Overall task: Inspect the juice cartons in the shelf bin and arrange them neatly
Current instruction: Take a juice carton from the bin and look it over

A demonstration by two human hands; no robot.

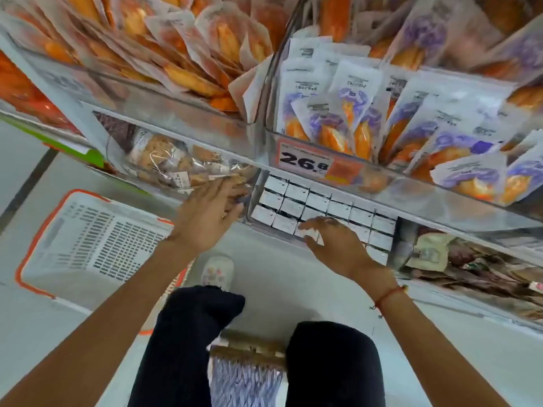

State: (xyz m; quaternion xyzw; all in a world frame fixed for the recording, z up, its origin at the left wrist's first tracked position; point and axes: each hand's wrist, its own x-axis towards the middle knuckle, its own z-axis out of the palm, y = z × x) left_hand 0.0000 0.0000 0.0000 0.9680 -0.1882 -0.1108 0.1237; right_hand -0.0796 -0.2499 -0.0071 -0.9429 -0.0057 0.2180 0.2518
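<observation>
Bright, even overhead light washes the pale floor almost white and casts few shadows. Glare streaks the clear bin fronts. The wide lens bends the shelf edges; the whole picture is soft, the printed text smeared.

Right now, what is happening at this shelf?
A person is crouched at a low shelf, tidying juice cartons that stand in neat rows inside a clear bin. The right hand rests with spread fingers on the front cartons. The left hand is open at the bin's left end. A white basket stands on the floor to the left.
</observation>
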